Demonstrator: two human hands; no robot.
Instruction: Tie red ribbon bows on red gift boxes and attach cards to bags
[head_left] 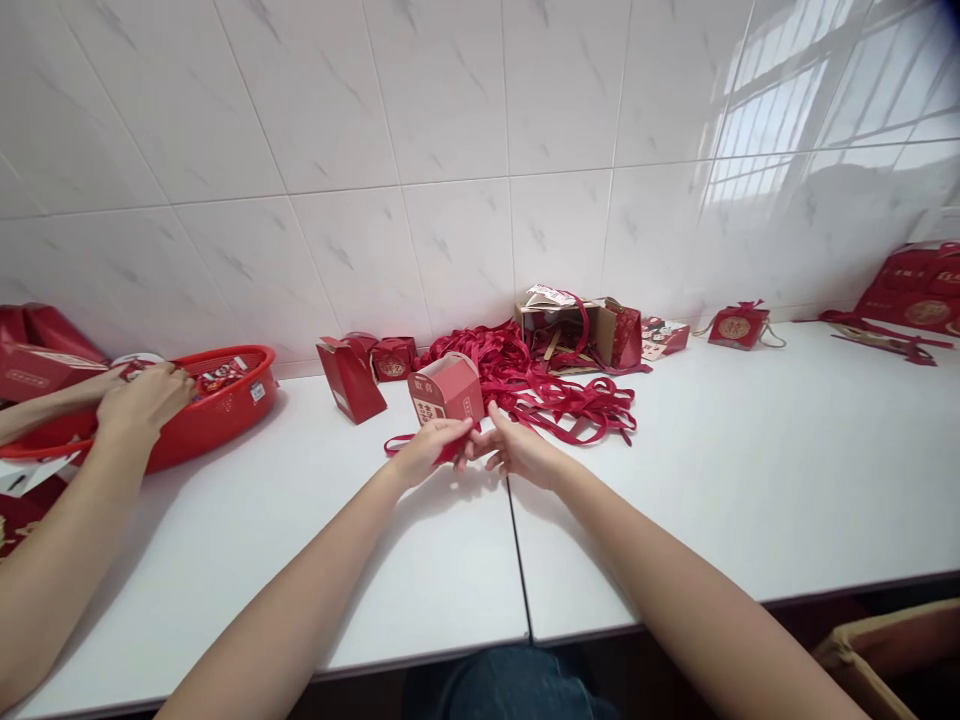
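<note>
Red ribbon (399, 441), limp, light and likely slippery, lies mid-worktop (675, 480) just near a flimsy paper box (448, 390). Left grip (429, 450) pinches it; right grip (517, 450) touches alongside, pinching or not I cannot tell. Best held near an end.

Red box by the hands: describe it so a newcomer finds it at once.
On the white table, a pile of red ribbons lies by the wall. At its left edge, just beyond the left hand and right hand, stands a small red box. Unlike the two boxes further left, its front carries a white pattern.
</note>
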